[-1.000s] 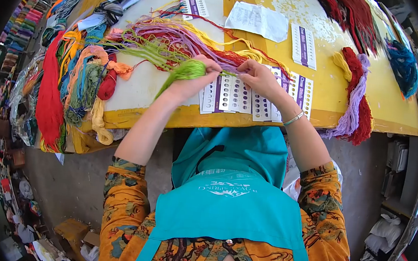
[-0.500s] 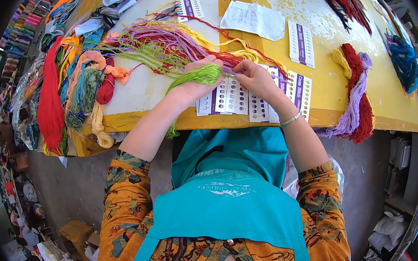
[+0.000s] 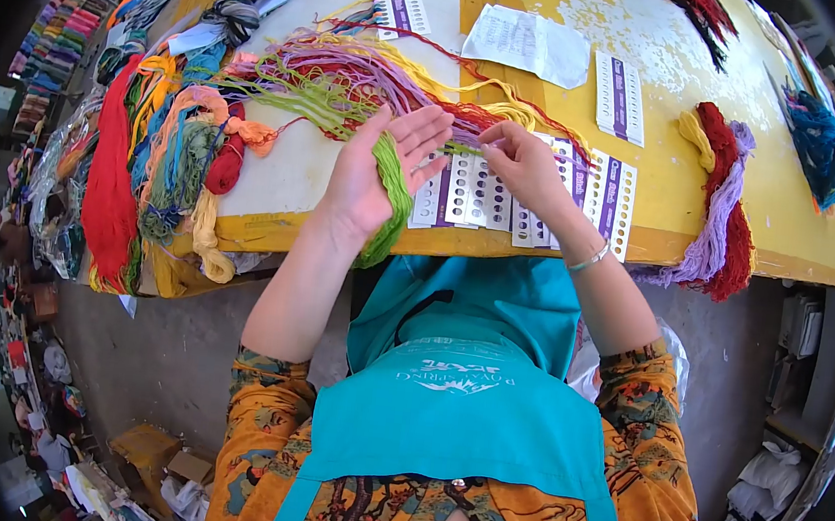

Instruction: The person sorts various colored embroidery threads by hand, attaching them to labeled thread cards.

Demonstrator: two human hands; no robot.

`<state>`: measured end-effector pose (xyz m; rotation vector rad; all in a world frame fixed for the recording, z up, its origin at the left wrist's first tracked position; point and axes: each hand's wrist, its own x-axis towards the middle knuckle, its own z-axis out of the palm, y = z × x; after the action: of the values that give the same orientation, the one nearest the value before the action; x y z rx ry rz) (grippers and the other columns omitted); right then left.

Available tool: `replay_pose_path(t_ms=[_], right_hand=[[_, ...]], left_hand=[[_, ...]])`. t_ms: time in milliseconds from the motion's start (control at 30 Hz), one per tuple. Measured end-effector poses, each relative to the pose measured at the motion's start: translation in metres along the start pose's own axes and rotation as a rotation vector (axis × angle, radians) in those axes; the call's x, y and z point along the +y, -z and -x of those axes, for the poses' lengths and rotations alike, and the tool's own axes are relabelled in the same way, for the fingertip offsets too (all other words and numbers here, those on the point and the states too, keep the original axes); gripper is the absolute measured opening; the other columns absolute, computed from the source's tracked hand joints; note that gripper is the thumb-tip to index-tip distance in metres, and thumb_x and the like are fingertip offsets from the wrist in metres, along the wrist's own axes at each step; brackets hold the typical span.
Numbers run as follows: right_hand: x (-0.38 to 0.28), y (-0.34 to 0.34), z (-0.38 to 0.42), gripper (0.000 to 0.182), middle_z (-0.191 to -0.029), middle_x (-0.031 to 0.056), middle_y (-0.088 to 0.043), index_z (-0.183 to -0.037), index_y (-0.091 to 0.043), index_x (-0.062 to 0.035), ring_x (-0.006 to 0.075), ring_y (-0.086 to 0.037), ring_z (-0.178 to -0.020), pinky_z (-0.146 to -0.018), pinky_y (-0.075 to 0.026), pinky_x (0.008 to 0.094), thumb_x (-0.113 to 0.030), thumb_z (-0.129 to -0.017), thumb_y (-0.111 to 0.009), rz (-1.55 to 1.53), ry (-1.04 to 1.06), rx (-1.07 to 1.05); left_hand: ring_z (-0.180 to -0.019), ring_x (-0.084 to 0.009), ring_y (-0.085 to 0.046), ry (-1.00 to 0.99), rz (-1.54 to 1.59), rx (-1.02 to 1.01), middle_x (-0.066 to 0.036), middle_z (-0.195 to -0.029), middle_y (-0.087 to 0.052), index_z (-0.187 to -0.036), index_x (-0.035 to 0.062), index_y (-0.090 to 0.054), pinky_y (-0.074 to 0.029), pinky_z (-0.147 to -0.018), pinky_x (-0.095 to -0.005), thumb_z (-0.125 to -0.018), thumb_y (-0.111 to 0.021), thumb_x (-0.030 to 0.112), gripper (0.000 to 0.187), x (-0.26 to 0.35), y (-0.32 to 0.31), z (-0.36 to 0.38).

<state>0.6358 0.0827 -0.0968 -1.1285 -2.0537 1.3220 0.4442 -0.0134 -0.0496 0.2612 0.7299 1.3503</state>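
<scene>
My left hand [image 3: 359, 195] is turned palm up with its fingers stretched out and apart. A bright green skein of embroidery thread [image 3: 394, 196] hangs across its palm by the thumb, its lower end drooping past the table edge. Thumb and forefinger of my right hand [image 3: 531, 174] pinch a thin green strand that runs across from the left hand. Beneath the hands lie overlapping white and purple thread cards [image 3: 474, 196] with rows of holes, one reading "Cross Stitch". Purple, red, yellow and green threads [image 3: 355, 79] spread out behind them.
Piled skeins [image 3: 113, 191] cover the table's left end. A written paper [image 3: 529, 45] and another holed card [image 3: 619, 97] lie farther back. Red and lilac skeins [image 3: 721, 214] hang over the front edge at right, with a blue skein [image 3: 815, 148] beyond.
My left hand has opened from its curled hold and turned palm up, the green skein now draped over it. The right hand keeps its pinch. The view has shifted slightly.
</scene>
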Motion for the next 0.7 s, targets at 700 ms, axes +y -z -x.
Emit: replay_pose_path(t_ms=[700], right_hand=[[-0.054,-0.04,0.036,0.007,-0.072,0.0052,-0.063,-0.086,-0.055,-0.0074,0.0052,-0.043,-0.044,-0.04,-0.026,0.0191,-0.009,-0.092,-0.06,-1.196,-0.144,-0.11]], left_hand=[[-0.109,-0.0142,-0.054,-0.089,-0.19,-0.119,-0.012,-0.128,-0.057,-0.131,-0.0065,-0.051,-0.044,-0.093,-0.0276,-0.1,-0.037,0.027,0.048,-0.01,-0.005,0.024]])
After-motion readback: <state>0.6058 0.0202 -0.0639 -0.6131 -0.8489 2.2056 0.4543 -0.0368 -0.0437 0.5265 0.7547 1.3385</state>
